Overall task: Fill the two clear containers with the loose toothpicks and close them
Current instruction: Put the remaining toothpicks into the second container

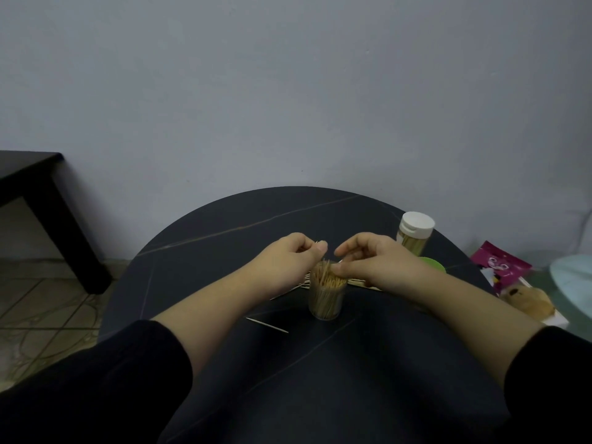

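A clear container (326,299) packed with upright toothpicks stands uncapped in the middle of the round dark table (224,232). My left hand (290,256) hovers just left of its mouth and pinches a few toothpicks between thumb and fingers. My right hand (374,262) has its fingers curled, and its thumb touches the toothpick tops at the container's mouth. A second clear container (413,233), full and closed with a white cap, stands at the back right. Loose toothpicks (267,325) lie in front of the open container, and more lie behind it under my hands.
A green lid (434,264) lies partly hidden behind my right wrist. Off the table's right edge are a pink packet (499,264), a small plush toy (528,299) and a pale blue object (573,277). A black side table (35,184) stands at the left.
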